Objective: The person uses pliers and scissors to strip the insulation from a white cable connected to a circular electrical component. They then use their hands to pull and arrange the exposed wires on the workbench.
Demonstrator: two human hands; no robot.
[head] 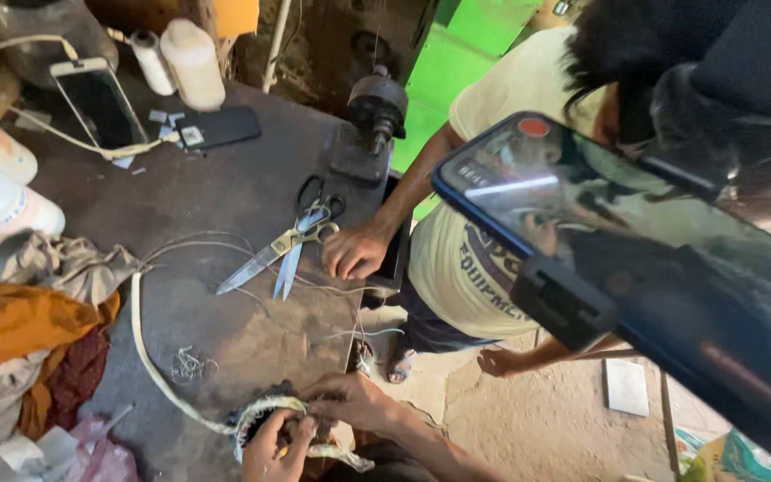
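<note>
Near edge of the dark worktop (243, 187): left hand (271, 449) & right hand (350, 400) both w/ grip clenched on a small dark bundle (265, 409) wrapped in pale cord (149, 357), which trails off left & far across the top. 2 pairs of scissors (289, 243) lie farther off near centre, just beside another person's hand (356, 252) resting at the right edge; 2 phones (98, 103) far left.

Single head-worn view, looking steeply down at a dark worktable (225, 196) from close above; a mounted phone (635, 259) fills the right side, very near the lens.
</note>
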